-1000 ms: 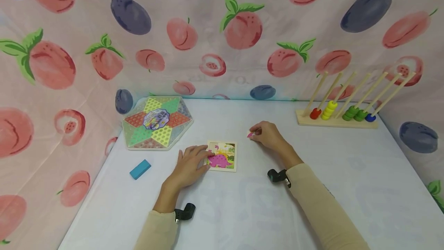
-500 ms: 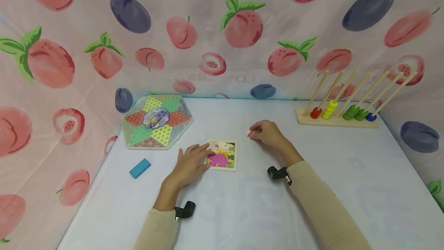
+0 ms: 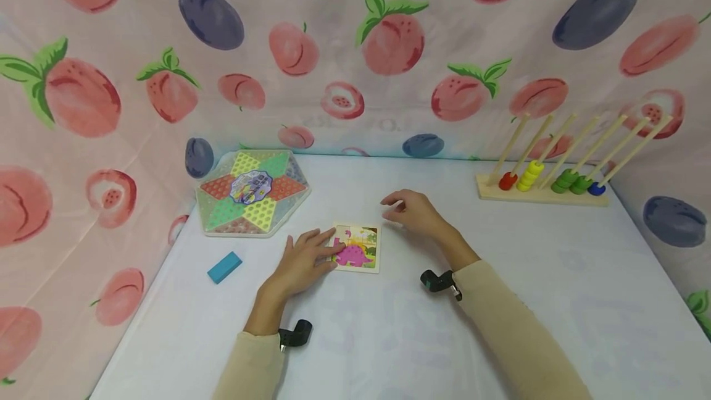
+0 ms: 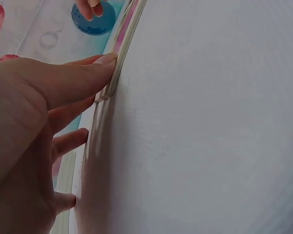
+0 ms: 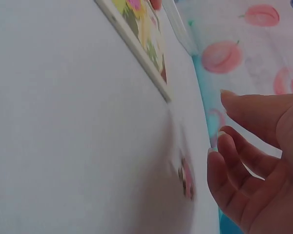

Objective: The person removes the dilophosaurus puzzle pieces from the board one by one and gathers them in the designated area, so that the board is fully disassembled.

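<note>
A small square picture puzzle [image 3: 355,257] with a pink dinosaur lies on the white table. My left hand [image 3: 302,267] rests at its left side, fingers spread, the forefinger reaching over the picture. In the left wrist view the thumb [image 4: 83,78] touches the puzzle's edge. To the right of the puzzle, my right hand [image 3: 416,213] hovers with thumb and fingers apart and nothing between them. Below those fingers, in the right wrist view, a small blurred pink puzzle piece [image 5: 186,180] lies on the table; the hand hides it in the head view.
A blue block [image 3: 224,268] lies left of the left hand. Behind it is a hexagonal Chinese checkers board [image 3: 252,193]. At the back right stands a wooden bead rack [image 3: 541,194] with upright rods. A fruit-patterned cloth [image 3: 344,29] hangs behind the table.
My right hand has let go of the small pink puzzle piece, its fingers have parted, and it has shifted slightly left. My left hand stays at the puzzle.
</note>
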`<action>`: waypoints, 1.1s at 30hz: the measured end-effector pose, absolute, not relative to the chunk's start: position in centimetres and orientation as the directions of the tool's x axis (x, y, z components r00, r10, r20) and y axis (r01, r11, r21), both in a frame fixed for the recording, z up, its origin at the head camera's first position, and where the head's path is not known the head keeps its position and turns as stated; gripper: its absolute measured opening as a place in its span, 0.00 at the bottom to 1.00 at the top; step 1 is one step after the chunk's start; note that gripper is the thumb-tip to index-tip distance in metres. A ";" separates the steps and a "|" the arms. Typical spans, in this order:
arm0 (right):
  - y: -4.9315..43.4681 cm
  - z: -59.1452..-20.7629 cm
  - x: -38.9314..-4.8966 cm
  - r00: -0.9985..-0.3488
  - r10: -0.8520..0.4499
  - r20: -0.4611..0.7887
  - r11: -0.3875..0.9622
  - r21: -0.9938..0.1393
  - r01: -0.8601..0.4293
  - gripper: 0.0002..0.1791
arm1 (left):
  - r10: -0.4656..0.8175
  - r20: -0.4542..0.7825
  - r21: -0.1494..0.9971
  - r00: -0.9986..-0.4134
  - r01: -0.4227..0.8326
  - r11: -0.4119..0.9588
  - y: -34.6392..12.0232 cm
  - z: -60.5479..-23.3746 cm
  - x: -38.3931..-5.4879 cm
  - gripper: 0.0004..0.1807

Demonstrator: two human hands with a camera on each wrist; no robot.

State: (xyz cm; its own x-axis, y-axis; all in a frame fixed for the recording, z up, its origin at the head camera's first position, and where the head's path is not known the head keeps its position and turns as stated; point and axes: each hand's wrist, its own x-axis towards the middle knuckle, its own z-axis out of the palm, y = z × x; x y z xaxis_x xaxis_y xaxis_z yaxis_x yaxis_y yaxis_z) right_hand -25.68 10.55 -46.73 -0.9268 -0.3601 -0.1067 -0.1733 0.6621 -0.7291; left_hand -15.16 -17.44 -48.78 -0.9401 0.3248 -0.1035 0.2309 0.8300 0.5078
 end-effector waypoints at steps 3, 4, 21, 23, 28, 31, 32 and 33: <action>9.4 -46.4 -25.2 -0.904 -0.411 -0.118 0.649 -0.734 -0.199 0.18 | 0.322 -0.106 0.503 -0.941 0.229 0.834 -17.5 -48.8 -15.2 0.23; 9.0 -46.3 -25.0 -0.897 -0.423 -0.127 0.646 -0.737 -0.200 0.18 | 0.324 -0.104 0.500 -0.940 0.232 0.834 -17.5 -48.8 -15.3 0.23; 5.2 -48.3 -23.9 -0.798 -0.592 -0.116 0.651 -0.653 -0.388 0.18 | 0.324 -0.107 0.506 -0.940 0.229 0.831 -17.5 -48.6 -15.2 0.23; 5.0 -48.4 -23.8 -0.803 -0.583 -0.124 0.677 -0.621 -0.396 0.18 | 0.326 -0.109 0.509 -0.939 0.229 0.830 -17.5 -48.5 -15.2 0.22; 4.7 -48.3 -23.6 -0.811 -0.570 -0.132 0.703 -0.590 -0.398 0.18 | 0.328 -0.113 0.514 -0.938 0.227 0.827 -17.5 -48.3 -15.2 0.23; 4.6 -48.2 -23.6 -0.813 -0.568 -0.130 0.706 -0.585 -0.400 0.17 | 0.322 -0.115 0.519 -0.940 0.220 0.826 -17.5 -48.4 -15.2 0.23; 4.6 -48.1 -23.7 -0.813 -0.568 -0.132 0.707 -0.584 -0.399 0.17 | 0.321 -0.116 0.520 -0.940 0.218 0.826 -17.5 -48.4 -15.2 0.23; 4.6 -48.1 -23.7 -0.812 -0.568 -0.134 0.708 -0.584 -0.398 0.17 | 0.319 -0.117 0.521 -0.940 0.215 0.826 -17.4 -48.4 -15.2 0.23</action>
State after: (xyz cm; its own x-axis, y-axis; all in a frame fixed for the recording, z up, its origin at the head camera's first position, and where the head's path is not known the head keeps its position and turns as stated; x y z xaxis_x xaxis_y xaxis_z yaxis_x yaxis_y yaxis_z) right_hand -23.67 4.60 -48.09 -0.8122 -0.5678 -0.1340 -0.3983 0.7075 -0.5837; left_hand -15.17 -17.44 -48.41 -0.9404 0.3193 -0.1172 0.2153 0.8257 0.5214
